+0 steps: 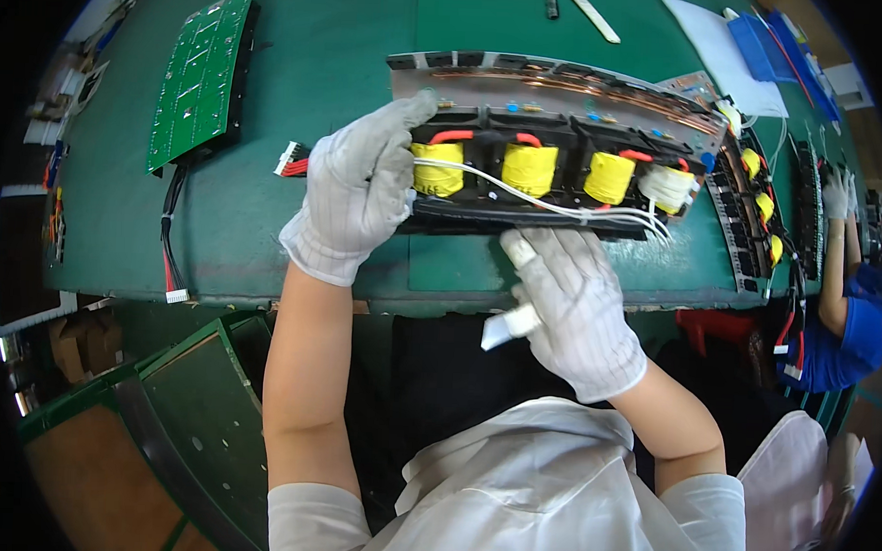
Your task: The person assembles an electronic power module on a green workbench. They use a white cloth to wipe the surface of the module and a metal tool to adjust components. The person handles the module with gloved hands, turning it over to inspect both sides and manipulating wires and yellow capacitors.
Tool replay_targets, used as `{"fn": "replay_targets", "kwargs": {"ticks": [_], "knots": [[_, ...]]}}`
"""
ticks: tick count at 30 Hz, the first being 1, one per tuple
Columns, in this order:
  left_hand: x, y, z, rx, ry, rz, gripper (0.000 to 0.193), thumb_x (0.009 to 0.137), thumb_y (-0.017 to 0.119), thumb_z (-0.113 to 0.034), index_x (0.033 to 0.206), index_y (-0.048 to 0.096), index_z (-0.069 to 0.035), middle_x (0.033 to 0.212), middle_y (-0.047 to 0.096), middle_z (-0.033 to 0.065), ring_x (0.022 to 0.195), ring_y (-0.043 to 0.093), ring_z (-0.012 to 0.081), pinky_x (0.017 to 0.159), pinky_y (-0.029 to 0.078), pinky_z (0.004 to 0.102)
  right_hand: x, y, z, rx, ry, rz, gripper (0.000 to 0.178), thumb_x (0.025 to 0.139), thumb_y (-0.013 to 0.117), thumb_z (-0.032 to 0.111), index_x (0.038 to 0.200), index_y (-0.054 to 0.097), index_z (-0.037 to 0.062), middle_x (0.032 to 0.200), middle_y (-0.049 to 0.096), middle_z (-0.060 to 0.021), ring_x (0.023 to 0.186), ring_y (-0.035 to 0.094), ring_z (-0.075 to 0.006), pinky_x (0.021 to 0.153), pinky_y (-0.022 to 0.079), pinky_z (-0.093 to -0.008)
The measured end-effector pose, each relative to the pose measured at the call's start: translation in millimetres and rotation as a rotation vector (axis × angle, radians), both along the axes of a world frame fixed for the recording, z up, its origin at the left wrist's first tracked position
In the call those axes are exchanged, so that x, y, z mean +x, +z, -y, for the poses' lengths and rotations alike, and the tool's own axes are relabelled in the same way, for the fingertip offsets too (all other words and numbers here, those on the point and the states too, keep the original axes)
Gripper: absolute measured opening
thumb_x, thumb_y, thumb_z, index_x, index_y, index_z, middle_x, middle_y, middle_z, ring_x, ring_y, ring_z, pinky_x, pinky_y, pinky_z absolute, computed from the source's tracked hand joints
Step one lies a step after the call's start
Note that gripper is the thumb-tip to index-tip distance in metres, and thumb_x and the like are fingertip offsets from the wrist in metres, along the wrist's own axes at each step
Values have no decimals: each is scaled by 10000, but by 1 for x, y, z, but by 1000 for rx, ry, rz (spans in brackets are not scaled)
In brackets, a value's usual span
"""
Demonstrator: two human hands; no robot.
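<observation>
A long circuit board assembly (562, 134) is tilted up over the green table, with copper strips along its far side. A row of yellow-wrapped coils (529, 170) and one white-wrapped coil (667, 188) sits on it, with loose white wires (522, 193) running across. My gloved left hand (362, 185) is closed around the board's left end. My gloved right hand (576, 305) lies with fingers stretched out at the near edge. A small whitish piece (502, 328) shows at its thumb; whether it is loose or attached, I cannot tell.
A green circuit board (203, 83) with a cable plug (176, 294) lies at left. More coil boards (745, 204) stand at right, near a co-worker's gloved hand (836, 192). A white strip (594, 16) and a blue bin (765, 49) are at the back. The table's front edge (440, 303) runs below my hands.
</observation>
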State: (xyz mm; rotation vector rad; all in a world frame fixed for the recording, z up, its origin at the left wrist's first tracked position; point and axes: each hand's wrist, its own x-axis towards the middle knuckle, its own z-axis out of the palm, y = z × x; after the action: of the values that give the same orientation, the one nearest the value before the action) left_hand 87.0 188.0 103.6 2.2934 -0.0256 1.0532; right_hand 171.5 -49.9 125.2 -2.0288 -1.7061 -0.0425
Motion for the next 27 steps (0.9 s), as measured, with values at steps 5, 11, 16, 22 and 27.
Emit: {"fn": "replay_targets", "kwargs": {"ticks": [5,11,16,22,27], "knots": [[-2,3,3,-54,79,-112,500,991,374,-391,1130,634,13,1035,689,152,845,698,248,712,536,308,8,-1,13,-12,129,-116,404,682,634,112,1074,589,23,1081,614,-142,1077,573,-305,933,451,-461],[0,4,2,-11,83,-111,547,990,349,-416,1123,628,35,1037,687,160,854,696,272,723,537,320,6,-9,26,-41,194,-209,312,723,616,181,1005,626,49,1074,632,-100,1104,579,-291,930,466,-445],[0,8,2,-32,27,-109,377,979,415,-252,1105,614,42,1060,665,199,908,667,335,771,535,363,6,-17,22,40,162,-197,279,742,647,201,980,625,58,1053,641,-90,1048,603,-281,860,484,-426],[3,9,2,-28,54,-133,386,984,408,-251,1105,609,54,1061,664,206,953,661,348,829,519,370,2,-15,18,80,52,-130,282,756,677,202,1000,622,71,1042,636,-77,894,622,-253,722,497,-383],[1,9,5,-22,76,-151,478,990,371,-327,1106,607,73,1069,662,214,997,648,355,893,489,386,4,3,11,52,-117,-188,447,806,640,218,1227,563,88,1150,571,-120,755,616,-243,590,513,-337]]}}
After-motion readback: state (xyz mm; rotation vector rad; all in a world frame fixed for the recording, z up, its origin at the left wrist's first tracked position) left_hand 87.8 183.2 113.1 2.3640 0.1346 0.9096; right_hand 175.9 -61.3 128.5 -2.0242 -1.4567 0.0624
